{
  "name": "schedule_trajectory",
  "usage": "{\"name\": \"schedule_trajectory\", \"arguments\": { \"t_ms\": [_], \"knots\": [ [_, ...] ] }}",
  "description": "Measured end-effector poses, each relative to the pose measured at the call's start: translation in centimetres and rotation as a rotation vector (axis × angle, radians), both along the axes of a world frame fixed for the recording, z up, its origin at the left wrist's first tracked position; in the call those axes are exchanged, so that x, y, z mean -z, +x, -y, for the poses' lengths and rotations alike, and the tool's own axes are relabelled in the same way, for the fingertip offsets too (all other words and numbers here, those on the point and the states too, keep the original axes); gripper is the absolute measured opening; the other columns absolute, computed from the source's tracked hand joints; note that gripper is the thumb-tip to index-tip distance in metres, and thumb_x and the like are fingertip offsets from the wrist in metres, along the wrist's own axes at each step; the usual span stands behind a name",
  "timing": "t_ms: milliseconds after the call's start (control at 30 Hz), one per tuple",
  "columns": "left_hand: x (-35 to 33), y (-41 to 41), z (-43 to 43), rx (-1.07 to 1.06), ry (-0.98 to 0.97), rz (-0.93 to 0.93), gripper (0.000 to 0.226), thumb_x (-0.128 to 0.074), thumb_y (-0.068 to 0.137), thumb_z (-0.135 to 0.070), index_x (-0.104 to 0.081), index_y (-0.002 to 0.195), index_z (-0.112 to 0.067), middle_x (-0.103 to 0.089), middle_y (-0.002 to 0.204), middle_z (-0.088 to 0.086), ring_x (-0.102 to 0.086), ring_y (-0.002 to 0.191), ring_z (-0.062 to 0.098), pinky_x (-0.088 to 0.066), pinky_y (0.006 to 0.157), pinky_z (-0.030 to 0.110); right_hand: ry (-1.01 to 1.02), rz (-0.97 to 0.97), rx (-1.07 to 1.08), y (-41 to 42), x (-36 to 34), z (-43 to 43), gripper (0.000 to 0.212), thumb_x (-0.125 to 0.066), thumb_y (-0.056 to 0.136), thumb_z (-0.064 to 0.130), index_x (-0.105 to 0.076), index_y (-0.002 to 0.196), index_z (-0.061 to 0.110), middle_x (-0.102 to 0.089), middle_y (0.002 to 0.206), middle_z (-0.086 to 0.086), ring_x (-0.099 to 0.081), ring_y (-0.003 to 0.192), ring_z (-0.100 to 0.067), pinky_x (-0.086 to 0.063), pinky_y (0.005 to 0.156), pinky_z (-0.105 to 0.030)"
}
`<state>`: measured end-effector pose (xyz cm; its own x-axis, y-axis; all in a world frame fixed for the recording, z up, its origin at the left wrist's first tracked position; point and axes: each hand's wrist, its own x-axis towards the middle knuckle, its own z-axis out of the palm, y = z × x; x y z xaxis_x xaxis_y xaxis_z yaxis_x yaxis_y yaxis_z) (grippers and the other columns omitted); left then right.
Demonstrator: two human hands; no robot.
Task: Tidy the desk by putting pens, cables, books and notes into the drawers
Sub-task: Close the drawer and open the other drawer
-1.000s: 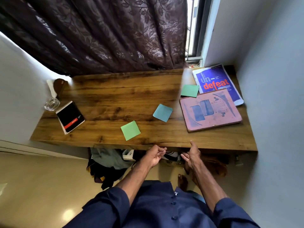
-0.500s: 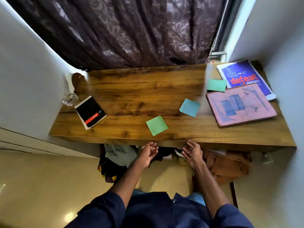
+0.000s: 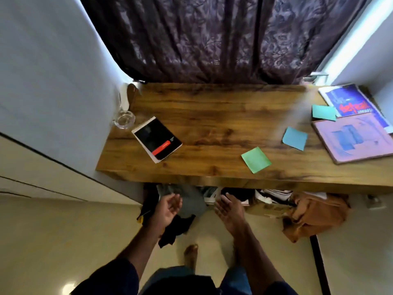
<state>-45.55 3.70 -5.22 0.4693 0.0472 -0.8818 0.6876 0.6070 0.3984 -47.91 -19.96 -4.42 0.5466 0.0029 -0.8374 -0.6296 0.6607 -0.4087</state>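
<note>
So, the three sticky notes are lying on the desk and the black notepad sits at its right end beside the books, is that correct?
Not quite: the black notepad sits at the left end of the desk, beside the glass, away from the books. The green note, blue note and teal note do lie on the desk, as the head view shows.

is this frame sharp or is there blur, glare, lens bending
Head view: motion blur smears the title on the blue book and softens the sticky notes, left hand and right hand. Head view: wide-angle bending bows the wall edges; daylight flares beside the curtain; a glare spot sits on the floor.
</note>
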Motion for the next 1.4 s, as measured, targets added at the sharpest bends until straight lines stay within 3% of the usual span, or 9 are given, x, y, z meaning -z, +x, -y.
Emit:
{"name": "schedule_trajectory", "arguments": {
  "t_ms": [100,333,467,700,800,1000,1167,1300,1400],
  "knots": [
    [1.0,1.3,-2.5,-0.106,-0.049,0.015,0.028,-0.055,0.103,-0.028,-0.061,0.105,-0.001,-0.067,0.1,0.017,-0.064,0.093,0.03,-0.053,0.082,0.037,0.019,-0.045,0.061,1.9,1.1,-2.3,0.059,-0.052,0.101,0.041,-0.048,0.14,-0.003,-0.063,0.129,-0.023,-0.058,0.125,-0.037,-0.047,0.104,-0.042],
    [6.9,5.7,-4.0,-0.298,-0.207,-0.005,0.067,-0.051,0.095,-0.061,-0.055,0.123,0.0,-0.06,0.109,0.021,-0.06,0.104,0.038,-0.047,0.101,0.047,0.134,-0.092,0.367,7.4,6.3,-5.6,0.076,-0.041,0.1,0.059,-0.041,0.145,-0.002,-0.054,0.136,-0.026,-0.051,0.13,-0.039,-0.041,0.111,-0.045],
    [8.9,8.3,-3.4,-0.349,-0.228,-0.017,0.069,-0.043,0.093,-0.067,-0.057,0.118,-0.004,-0.059,0.103,0.019,-0.058,0.092,0.032,-0.047,0.086,0.043,0.233,-0.063,0.503,9.4,10.1,-6.4,0.067,-0.047,0.093,0.064,-0.044,0.147,0.025,-0.065,0.121,-0.015,-0.061,0.117,-0.034,-0.043,0.105,-0.047],
    [12.9,9.8,-2.8,-0.362,-0.268,-0.002,0.08,-0.038,0.085,-0.079,-0.061,0.111,-0.007,-0.062,0.095,0.017,-0.056,0.073,0.029,-0.043,0.073,0.037,0.261,0.045,0.562,10.6,14.1,-6.6,0.067,-0.042,0.091,0.069,-0.052,0.142,0.026,-0.07,0.122,-0.014,-0.061,0.116,-0.033,-0.035,0.112,-0.048],
    [13.9,9.7,-2.7,-0.358,-0.268,0.02,0.078,-0.039,0.083,-0.082,-0.058,0.105,-0.009,-0.057,0.085,0.018,-0.05,0.062,0.029,-0.041,0.065,0.036,0.302,0.072,0.615,10.4,14.9,-6.6,0.058,-0.046,0.094,0.061,-0.071,0.115,0.013,-0.068,0.116,-0.015,-0.06,0.113,-0.035,-0.038,0.108,-0.048],
    [14.0,7.8,-3.3,-0.419,-0.296,-0.067,0.093,-0.046,0.087,-0.076,-0.05,0.137,0.002,-0.057,0.135,0.025,-0.059,0.122,0.04,-0.049,0.104,0.047,0.229,-0.013,0.655,8.6,13.5,-6.8,0.045,-0.052,0.095,0.053,-0.064,0.106,0.01,-0.074,0.105,-0.019,-0.067,0.103,-0.036,-0.049,0.101,-0.051],
    [12.1,4.5,-3.4,-0.459,-0.329,-0.093,0.082,-0.049,0.09,-0.069,-0.053,0.131,0.002,-0.058,0.132,0.025,-0.057,0.124,0.041,-0.044,0.11,0.05,0.331,-0.049,0.696,4.9,13.7,-6.8,0.066,-0.069,0.074,0.048,-0.059,0.122,0.003,-0.063,0.13,-0.022,-0.06,0.122,-0.038,-0.042,0.111,-0.05],
    [11.0,2.4,-4.1,-0.257,-0.255,-0.122,0.077,-0.042,0.097,-0.065,-0.054,0.132,0.003,-0.06,0.133,0.027,-0.056,0.126,0.042,-0.046,0.105,0.052,0.12,-0.167,0.401,2.9,11.6,-7.1,0.052,-0.048,0.101,0.044,-0.054,0.13,0.001,-0.066,0.118,-0.023,-0.061,0.115,-0.037,-0.043,0.111,-0.048],
    [7.3,-0.3,-2.9,0.332,0.289,0.005,0.054,-0.051,0.096,-0.053,-0.065,0.119,-0.006,-0.071,0.117,0.014,-0.067,0.11,0.03,-0.055,0.094,0.051,-0.293,-0.069,-0.117,0.8,6.7,-8.8,0.031,-0.048,0.105,0.031,-0.067,0.106,0.006,-0.074,0.099,-0.015,-0.07,0.1,-0.029,-0.055,0.095,-0.046]
  ]
}}
